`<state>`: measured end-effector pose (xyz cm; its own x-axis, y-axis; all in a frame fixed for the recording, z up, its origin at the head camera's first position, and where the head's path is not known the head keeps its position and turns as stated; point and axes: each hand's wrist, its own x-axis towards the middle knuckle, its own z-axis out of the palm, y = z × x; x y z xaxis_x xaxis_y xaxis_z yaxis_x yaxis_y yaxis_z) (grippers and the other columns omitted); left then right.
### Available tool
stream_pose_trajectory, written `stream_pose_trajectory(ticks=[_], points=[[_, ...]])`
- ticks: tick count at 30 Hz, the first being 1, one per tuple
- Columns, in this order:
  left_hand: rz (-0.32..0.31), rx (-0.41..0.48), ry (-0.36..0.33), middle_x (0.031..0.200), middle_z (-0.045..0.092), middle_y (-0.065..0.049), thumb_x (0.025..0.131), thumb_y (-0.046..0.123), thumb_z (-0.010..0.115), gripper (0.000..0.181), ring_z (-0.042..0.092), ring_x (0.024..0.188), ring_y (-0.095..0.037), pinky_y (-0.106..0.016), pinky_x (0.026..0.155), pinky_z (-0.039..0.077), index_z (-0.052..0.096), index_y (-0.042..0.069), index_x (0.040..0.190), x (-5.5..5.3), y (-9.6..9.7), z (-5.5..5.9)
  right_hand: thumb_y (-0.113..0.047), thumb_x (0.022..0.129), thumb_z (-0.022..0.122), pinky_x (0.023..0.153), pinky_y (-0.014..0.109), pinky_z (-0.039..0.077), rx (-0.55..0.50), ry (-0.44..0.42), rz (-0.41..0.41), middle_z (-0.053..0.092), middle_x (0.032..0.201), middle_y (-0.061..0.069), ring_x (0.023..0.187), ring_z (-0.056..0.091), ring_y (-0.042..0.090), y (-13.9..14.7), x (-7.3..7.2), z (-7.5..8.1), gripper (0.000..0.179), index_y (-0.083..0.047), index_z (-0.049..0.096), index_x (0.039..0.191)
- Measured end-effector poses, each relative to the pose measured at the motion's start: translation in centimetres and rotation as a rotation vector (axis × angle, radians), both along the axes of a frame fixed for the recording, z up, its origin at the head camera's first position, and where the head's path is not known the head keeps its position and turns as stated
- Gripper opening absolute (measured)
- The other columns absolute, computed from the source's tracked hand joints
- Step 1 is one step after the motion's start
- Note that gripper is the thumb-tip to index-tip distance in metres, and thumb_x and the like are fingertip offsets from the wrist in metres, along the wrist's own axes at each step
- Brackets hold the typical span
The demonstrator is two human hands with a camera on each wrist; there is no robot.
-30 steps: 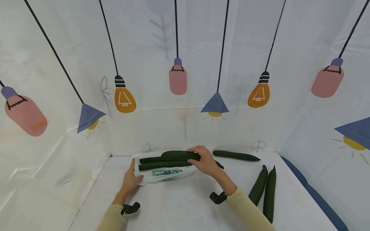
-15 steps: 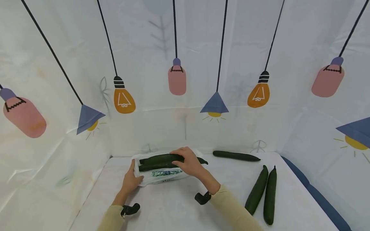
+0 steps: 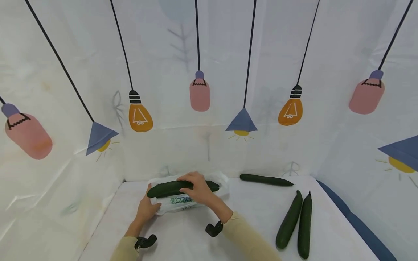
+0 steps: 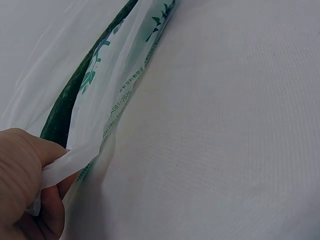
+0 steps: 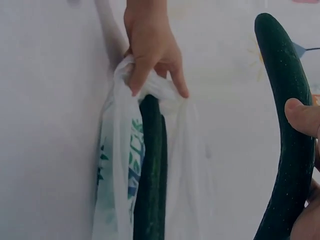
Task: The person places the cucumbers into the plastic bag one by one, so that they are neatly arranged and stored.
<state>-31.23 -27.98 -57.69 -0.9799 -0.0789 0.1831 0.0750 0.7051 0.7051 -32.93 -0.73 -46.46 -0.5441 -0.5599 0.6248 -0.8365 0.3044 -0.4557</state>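
My left hand [image 3: 147,208] pinches the left end of a white plastic bag [image 3: 167,207] with green print, which lies on the table. In the left wrist view a strip of the bag [image 4: 95,150] passes between thumb and curled fingers. Cucumbers [image 5: 152,170] lie lengthwise inside the opened bag in the right wrist view. Just over the bag, my right hand [image 3: 198,189] grips another dark green cucumber [image 3: 161,189] around its middle, its left end reaching the left hand. In the right wrist view, the thumb presses along that cucumber's side [image 5: 290,150].
One cucumber [image 3: 266,180] lies at the back of the white table [image 3: 254,217], near the wall sheet. Two more, a left one [image 3: 290,221] and a right one [image 3: 304,226], lie side by side at the right. A lamp-printed sheet [image 3: 215,148] encloses the back and sides.
My right hand has moved left with its cucumber, from the bag's right end to over its middle. The left hand still holds the bag's left end.
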Motion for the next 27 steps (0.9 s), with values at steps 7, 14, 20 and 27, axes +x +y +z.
stream_pose_trajectory(ticks=[7, 14, 20, 27], points=[[-0.008, 0.017, -0.020, 0.149, 0.025, -0.035, 0.083, 0.007, 0.070, 0.100, 0.031, 0.132, -0.051, -0.060, 0.104, 0.029, 0.000, -0.001, 0.154, 0.6, 0.0, 0.5, -0.016, 0.087, 0.074, 0.090, 0.030, 0.045, 0.000, -0.093, 0.012, 0.065, 0.118, -0.002, 0.105, 0.055, 0.014, -1.5, -0.3, -1.5, 0.036, -0.013, 0.068, 0.122], [0.002, -0.008, -0.013, 0.149, 0.028, -0.033, 0.083, 0.005, 0.071, 0.102, 0.035, 0.130, -0.050, -0.059, 0.103, 0.032, -0.001, 0.000, 0.154, 0.2, -0.1, 0.0, -0.017, 0.088, 0.073, 0.093, 0.033, 0.045, 0.012, -0.142, -0.049, 0.064, 0.117, -0.002, 0.107, 0.056, 0.015, -2.0, -1.0, -3.1, 0.035, -0.013, 0.067, 0.123], [0.027, 0.020, -0.030, 0.147, 0.031, -0.034, 0.083, 0.006, 0.070, 0.101, 0.035, 0.130, -0.051, -0.060, 0.102, 0.032, 0.000, 0.004, 0.155, 0.0, -0.1, -0.2, -0.016, 0.088, 0.072, 0.095, 0.036, 0.044, 0.020, -0.202, -0.060, 0.064, 0.119, -0.001, 0.110, 0.056, 0.016, -1.9, -2.0, -4.1, 0.037, -0.014, 0.067, 0.125], [0.028, 0.059, 0.000, 0.145, 0.034, -0.035, 0.082, 0.007, 0.071, 0.100, 0.038, 0.128, -0.052, -0.061, 0.099, 0.035, 0.004, 0.007, 0.156, 0.3, -0.1, -0.4, -0.014, 0.087, 0.073, 0.097, 0.040, 0.043, 0.034, -0.175, -0.082, 0.066, 0.119, 0.001, 0.110, 0.058, 0.020, -2.0, -2.6, -5.3, 0.037, -0.011, 0.067, 0.123]])
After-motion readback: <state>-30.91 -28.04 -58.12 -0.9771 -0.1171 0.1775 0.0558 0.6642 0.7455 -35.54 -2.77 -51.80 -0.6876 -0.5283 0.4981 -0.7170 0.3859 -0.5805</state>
